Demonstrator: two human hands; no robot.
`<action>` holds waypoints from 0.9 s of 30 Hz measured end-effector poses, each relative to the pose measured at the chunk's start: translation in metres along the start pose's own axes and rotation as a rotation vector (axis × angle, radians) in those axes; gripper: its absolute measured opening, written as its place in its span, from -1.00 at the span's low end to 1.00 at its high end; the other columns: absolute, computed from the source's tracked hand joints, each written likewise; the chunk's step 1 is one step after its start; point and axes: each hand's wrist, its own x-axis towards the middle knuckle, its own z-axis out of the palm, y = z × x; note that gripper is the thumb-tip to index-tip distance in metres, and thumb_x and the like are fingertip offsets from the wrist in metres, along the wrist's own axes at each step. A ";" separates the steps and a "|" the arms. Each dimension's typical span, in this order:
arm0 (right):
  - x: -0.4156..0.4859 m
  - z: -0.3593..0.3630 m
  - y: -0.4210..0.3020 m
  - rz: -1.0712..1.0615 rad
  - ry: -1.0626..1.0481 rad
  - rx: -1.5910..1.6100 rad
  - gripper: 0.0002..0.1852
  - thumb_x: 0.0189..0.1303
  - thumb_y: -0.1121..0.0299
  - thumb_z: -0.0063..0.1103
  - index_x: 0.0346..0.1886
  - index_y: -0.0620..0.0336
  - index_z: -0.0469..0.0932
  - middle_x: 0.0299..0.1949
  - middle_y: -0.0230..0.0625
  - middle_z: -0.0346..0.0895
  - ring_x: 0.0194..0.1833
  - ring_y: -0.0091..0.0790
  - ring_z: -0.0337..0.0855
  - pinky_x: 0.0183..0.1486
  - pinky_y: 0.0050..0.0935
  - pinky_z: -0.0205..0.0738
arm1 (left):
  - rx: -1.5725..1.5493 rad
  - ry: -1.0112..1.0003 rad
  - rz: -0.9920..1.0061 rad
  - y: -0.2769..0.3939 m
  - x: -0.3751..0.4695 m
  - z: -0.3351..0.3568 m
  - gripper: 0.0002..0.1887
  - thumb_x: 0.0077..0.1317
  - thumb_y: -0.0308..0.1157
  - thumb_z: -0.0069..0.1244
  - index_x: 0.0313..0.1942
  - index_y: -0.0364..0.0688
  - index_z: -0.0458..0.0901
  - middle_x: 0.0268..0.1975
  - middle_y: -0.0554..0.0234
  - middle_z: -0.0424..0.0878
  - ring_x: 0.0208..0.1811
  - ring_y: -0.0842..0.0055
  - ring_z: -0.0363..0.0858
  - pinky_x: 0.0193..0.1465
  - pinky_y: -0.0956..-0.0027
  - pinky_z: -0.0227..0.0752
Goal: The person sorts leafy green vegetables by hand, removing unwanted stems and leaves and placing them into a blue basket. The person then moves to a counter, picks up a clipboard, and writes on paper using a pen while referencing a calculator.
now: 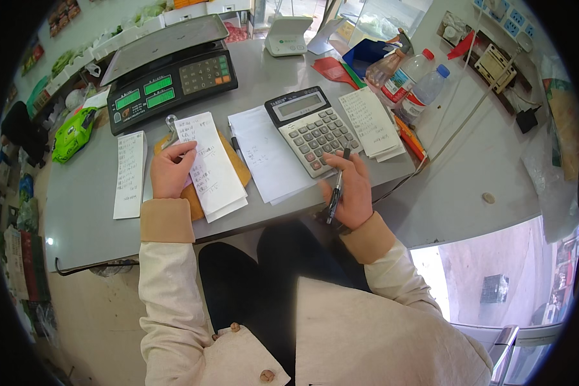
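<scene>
My left hand point(173, 169) lies on the left edge of a stack of handwritten paper slips point(222, 173), its thumb and index fingertips close together. Whether it pinches the paper cannot be made out. Under the slips is a brown clipboard point(240, 169), its metal clip point(172, 124) showing at the top. My right hand point(352, 193) holds a black pen point(337, 193) while its fingers hover at or touch the lower keys of a desk calculator point(313, 130). Beneath the calculator's left side lie white sheets point(263, 164), with a second pen point(236, 144) along their edge.
A digital scale point(173, 87) with lit green displays stands at back left. One written slip point(129, 178) lies on the grey desk point(82, 212); another stack point(369, 123) is right of the calculator. Plastic bottles point(407, 77), a payment device point(287, 36) and a cable point(456, 108) lie beyond.
</scene>
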 end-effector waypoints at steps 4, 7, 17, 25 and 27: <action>0.005 0.009 -0.003 -0.011 0.020 -0.018 -0.53 0.11 0.31 0.37 0.10 0.15 0.47 0.08 -0.21 0.60 0.18 0.12 0.45 0.36 0.07 0.18 | -0.018 -0.003 -0.001 -0.001 0.001 0.000 -0.77 0.25 -0.53 0.17 -0.08 -0.31 0.77 -0.27 0.31 0.74 -0.33 0.72 0.58 -0.27 0.60 0.44; 0.008 0.011 -0.003 0.026 0.003 -0.058 -0.55 0.11 0.31 0.38 0.07 0.16 0.49 0.04 -0.19 0.61 0.14 0.13 0.45 0.31 0.04 0.23 | -0.010 -0.005 0.000 -0.002 0.001 0.000 -0.77 0.25 -0.53 0.17 -0.08 -0.31 0.77 -0.27 0.32 0.74 -0.34 0.73 0.57 -0.28 0.61 0.44; 0.032 0.013 0.010 0.036 0.081 -0.064 -0.62 0.10 0.34 0.37 -0.01 0.23 0.53 -0.11 -0.06 0.60 0.05 0.12 0.47 0.15 -0.07 0.35 | -0.007 -0.021 0.055 -0.004 0.003 0.000 -0.77 0.24 -0.50 0.19 -0.09 -0.30 0.77 -0.28 0.32 0.74 -0.34 0.72 0.57 -0.28 0.59 0.43; 0.031 -0.002 0.031 0.074 0.128 -0.133 -0.68 0.16 0.34 0.33 -0.04 0.23 0.54 -0.16 -0.08 0.59 0.01 0.06 0.49 0.11 -0.06 0.36 | -0.003 -0.017 0.096 -0.001 0.000 0.000 -0.77 0.24 -0.47 0.20 -0.10 -0.29 0.78 -0.27 0.31 0.76 -0.32 0.70 0.58 -0.25 0.58 0.45; 0.024 -0.003 0.035 0.098 0.114 -0.180 -0.69 0.17 0.35 0.32 -0.04 0.24 0.54 -0.15 -0.08 0.59 -0.01 0.06 0.50 0.09 -0.06 0.37 | -0.017 -0.004 0.059 0.000 -0.002 0.001 -0.77 0.25 -0.47 0.19 -0.10 -0.29 0.78 -0.27 0.30 0.76 -0.32 0.70 0.58 -0.25 0.58 0.45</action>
